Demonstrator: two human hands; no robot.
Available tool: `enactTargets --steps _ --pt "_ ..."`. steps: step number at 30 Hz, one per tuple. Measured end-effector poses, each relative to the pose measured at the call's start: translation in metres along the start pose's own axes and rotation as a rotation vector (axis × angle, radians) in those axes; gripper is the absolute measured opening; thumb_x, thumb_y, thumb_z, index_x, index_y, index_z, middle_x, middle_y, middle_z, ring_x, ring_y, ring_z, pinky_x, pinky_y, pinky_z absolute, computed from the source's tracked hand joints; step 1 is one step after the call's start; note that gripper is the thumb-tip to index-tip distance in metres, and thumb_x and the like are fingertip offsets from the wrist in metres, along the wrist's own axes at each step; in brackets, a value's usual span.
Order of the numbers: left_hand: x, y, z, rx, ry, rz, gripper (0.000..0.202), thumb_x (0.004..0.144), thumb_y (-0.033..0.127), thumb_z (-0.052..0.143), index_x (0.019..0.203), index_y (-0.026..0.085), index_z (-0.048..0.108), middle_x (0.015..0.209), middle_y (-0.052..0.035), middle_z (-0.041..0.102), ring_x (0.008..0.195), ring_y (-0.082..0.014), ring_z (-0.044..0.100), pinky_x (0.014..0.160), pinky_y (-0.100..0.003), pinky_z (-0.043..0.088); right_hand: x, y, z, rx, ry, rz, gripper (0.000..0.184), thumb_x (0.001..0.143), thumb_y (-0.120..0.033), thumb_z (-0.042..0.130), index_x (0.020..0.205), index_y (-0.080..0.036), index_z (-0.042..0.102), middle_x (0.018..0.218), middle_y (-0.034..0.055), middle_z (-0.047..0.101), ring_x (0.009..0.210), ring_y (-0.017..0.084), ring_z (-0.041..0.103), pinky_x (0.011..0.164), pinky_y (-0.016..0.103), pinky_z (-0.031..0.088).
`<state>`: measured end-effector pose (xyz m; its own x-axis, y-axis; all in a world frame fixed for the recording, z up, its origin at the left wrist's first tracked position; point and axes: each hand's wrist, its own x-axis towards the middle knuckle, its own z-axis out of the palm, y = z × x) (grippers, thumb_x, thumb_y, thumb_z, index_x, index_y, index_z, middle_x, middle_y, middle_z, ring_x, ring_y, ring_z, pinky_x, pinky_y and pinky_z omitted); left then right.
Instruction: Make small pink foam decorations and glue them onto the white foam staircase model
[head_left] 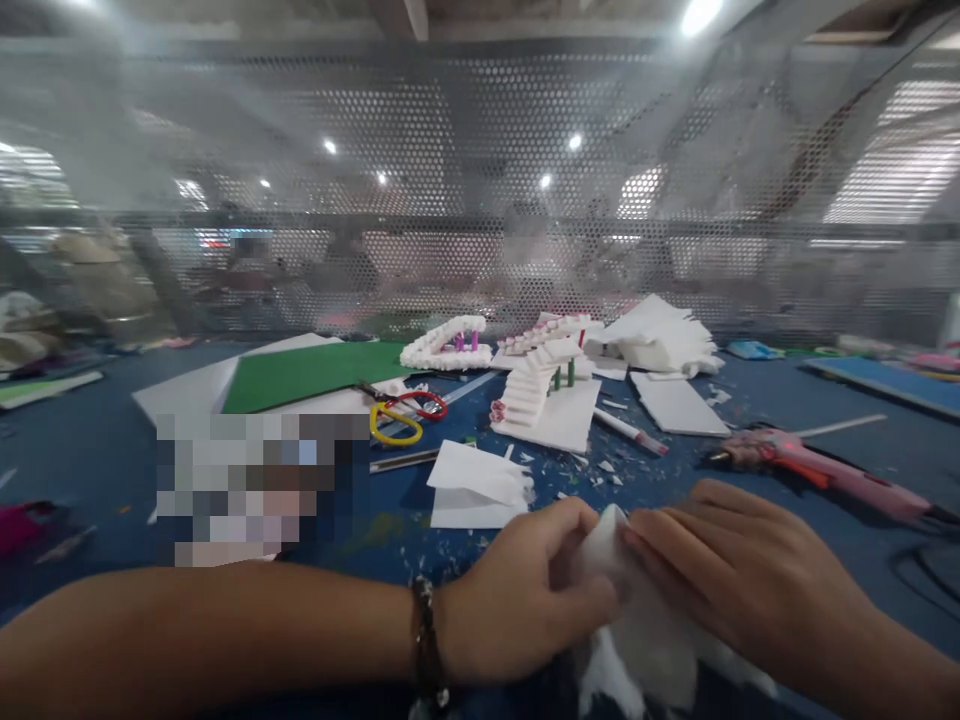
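Observation:
At the front of the table, my left hand [536, 585] grips the left side of a white, thin, slightly see-through sheet [656, 630]. My right hand [739, 570] has its fingers closed on the other side of that sheet. Between the two hands the sheet comes to a rounded peak, and its lower part hangs loosely, blurred. Whether it is paper, foam or plastic I cannot tell. Just beyond my left hand lie cut white pieces [476, 490]. A pink glue gun [847, 475] rests on its side past my right hand.
Scissors with yellow and red handles [396, 424] lie by a green sheet [315, 375]. A small white staircase model [529, 390] stands on its base near a white curved model [446, 345]. A capped pen [630, 432], stacked white sheets [660, 335] and scraps cover the blue table [382, 545].

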<state>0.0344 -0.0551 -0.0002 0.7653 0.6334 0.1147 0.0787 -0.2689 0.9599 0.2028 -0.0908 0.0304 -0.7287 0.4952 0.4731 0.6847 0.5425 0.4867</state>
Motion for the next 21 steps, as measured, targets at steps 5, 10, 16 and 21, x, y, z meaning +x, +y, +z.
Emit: enactTargets --steps 5,10,16,21 --pt "-0.007 0.002 0.002 -0.123 -0.083 0.018 0.017 0.078 0.033 0.042 0.073 0.018 0.034 0.063 0.0051 0.033 0.054 -0.0074 0.030 0.047 -0.018 0.027 -0.001 -0.003 0.000 0.068 0.001 0.013 0.034 0.083 -0.014 0.032 0.054 -0.019 0.048 0.041 -0.0011 0.049 0.038 0.011 0.037 0.046 0.026 0.026" --pt "-0.005 0.006 0.003 -0.126 -0.015 0.042 0.018 0.079 0.032 0.040 0.069 0.018 0.035 0.058 0.0060 0.032 0.051 -0.0072 0.029 0.046 -0.019 0.025 -0.004 -0.008 -0.001 0.201 0.041 0.046 0.032 0.085 -0.016 0.030 0.059 -0.019 0.048 0.041 -0.0027 0.046 0.039 0.010 0.035 0.045 0.025 0.026" --pt "0.004 0.005 0.001 -0.104 0.100 -0.049 0.013 0.065 0.009 0.042 0.062 0.018 0.034 0.053 0.0078 0.030 0.050 -0.0069 0.026 0.046 -0.019 0.023 -0.011 -0.013 0.007 0.258 0.046 -0.070 0.037 0.086 -0.008 0.020 0.060 -0.019 0.045 0.044 -0.0029 0.049 0.038 0.010 0.035 0.045 0.026 0.025" --pt "0.004 0.005 0.002 -0.122 0.073 -0.037 0.006 0.071 0.019 0.047 0.072 0.017 0.041 0.058 0.0066 0.036 0.053 -0.0072 0.030 0.049 -0.019 0.026 -0.020 -0.011 0.018 0.357 0.042 0.097 0.024 0.080 -0.011 0.034 0.060 -0.019 0.045 0.044 -0.0032 0.048 0.039 0.009 0.036 0.044 0.024 0.025"
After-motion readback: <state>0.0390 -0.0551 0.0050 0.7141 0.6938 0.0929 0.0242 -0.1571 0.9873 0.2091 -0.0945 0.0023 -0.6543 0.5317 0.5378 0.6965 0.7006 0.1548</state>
